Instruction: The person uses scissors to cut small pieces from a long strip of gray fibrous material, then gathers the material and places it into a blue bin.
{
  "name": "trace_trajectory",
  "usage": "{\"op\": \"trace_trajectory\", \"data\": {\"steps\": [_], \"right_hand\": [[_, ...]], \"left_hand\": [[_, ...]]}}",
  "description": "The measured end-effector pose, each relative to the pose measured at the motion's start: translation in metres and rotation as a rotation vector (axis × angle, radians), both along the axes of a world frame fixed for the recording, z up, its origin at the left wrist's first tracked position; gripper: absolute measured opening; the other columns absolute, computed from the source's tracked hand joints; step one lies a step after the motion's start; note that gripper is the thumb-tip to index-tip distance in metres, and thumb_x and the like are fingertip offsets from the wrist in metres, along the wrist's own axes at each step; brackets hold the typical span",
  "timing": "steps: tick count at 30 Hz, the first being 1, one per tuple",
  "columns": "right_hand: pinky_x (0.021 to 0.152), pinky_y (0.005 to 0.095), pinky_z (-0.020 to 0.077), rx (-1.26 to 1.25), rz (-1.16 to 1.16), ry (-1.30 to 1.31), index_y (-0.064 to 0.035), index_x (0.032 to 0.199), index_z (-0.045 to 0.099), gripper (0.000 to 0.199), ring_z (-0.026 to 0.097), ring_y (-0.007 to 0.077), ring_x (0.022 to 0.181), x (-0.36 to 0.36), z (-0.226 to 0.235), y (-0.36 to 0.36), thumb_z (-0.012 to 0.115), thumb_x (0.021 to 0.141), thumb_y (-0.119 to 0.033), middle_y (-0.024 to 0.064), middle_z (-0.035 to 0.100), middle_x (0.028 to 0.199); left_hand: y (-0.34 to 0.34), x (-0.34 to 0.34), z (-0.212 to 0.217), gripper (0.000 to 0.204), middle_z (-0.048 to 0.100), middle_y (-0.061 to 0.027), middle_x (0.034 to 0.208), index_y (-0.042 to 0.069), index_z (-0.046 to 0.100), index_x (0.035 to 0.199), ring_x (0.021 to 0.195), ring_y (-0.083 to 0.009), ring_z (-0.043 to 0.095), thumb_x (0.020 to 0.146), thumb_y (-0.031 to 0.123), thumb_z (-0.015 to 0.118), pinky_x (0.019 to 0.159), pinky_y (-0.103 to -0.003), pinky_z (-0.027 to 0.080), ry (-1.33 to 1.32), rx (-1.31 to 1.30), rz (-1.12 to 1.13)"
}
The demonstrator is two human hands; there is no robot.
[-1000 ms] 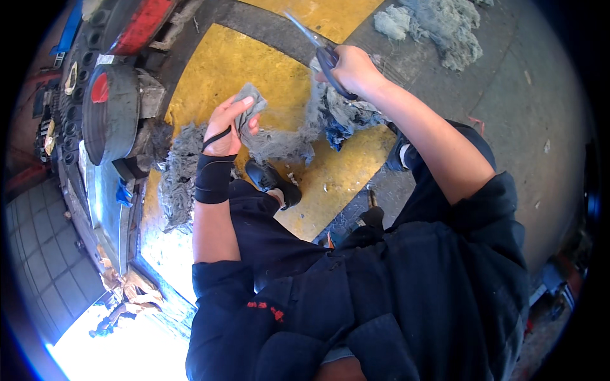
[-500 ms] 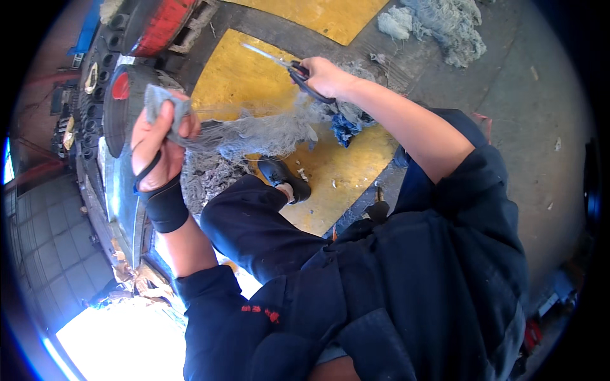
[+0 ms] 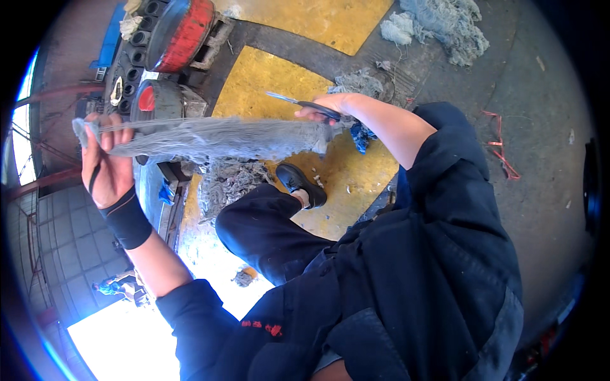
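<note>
bare yellow floor [image 3: 279,76] open at 12 o'clock, stretched grey fibre bundle [image 3: 216,138] barring the middle from 9 to 1, machine with red drum [image 3: 181,28] crowding 11, bent knee [image 3: 254,222] and black shoe [image 3: 302,184] blocking centre, fibre heap [image 3: 445,25] at 1

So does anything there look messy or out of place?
Yes. Loose grey fibre scraps lie strewn on the yellow floor below the stretched fibre bundle, more clumps sit heaped farther off, and a red strap lies tangled on the grey concrete.
</note>
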State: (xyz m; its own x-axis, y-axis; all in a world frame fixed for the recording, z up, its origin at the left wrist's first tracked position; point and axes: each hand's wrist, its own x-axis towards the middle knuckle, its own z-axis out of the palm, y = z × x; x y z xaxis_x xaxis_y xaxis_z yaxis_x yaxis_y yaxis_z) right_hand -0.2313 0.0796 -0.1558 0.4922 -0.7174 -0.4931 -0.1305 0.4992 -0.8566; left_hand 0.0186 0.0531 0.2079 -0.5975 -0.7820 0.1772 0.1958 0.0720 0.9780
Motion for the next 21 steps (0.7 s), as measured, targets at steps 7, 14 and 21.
{"op": "trace_trajectory", "data": {"steps": [7, 14, 21], "right_hand": [[0.049, 0.0242, 0.0353, -0.056, 0.103, 0.111, -0.0100, 0.080, 0.057, 0.063, 0.044, 0.0100, 0.055, -0.026, 0.022, 0.028, 0.062, 0.070, -0.072, -0.0026, 0.046, 0.065], [0.063, 0.0253, 0.0406, -0.411, -0.296, -0.069, -0.0042, 0.097, 0.057, 0.034, 0.052, 0.0088, 0.075, -0.051, 0.059, 0.035, 0.077, 0.073, -0.017, -0.0016, 0.057, 0.079], [0.063, 0.0219, 0.0392, -0.535, -0.323, -0.065, -0.0047, 0.092, 0.056, 0.024, 0.048, 0.0044, 0.071, -0.050, 0.107, 0.042, 0.073, 0.076, -0.011, -0.0032, 0.054, 0.076]], "left_hand": [[-0.109, 0.198, -0.004, 0.024, 0.053, -0.0103, 0.083, 0.000, 0.051, 0.089, 0.092, -0.0273, 0.051, 0.095, 0.023, 0.051, 0.090, -0.040, 0.040, 0.076, 0.140, 0.277], [-0.123, 0.327, -0.126, 0.026, 0.050, -0.0057, 0.065, 0.004, 0.052, 0.082, 0.059, -0.0188, 0.047, 0.091, 0.028, 0.055, 0.061, -0.032, 0.043, 0.234, 0.417, 0.696], [-0.056, 0.123, -0.223, 0.046, 0.063, -0.0034, 0.089, 0.007, 0.061, 0.110, 0.073, -0.0107, 0.058, 0.071, 0.027, 0.076, 0.053, -0.024, 0.040, -0.588, 0.202, 0.588]]}}
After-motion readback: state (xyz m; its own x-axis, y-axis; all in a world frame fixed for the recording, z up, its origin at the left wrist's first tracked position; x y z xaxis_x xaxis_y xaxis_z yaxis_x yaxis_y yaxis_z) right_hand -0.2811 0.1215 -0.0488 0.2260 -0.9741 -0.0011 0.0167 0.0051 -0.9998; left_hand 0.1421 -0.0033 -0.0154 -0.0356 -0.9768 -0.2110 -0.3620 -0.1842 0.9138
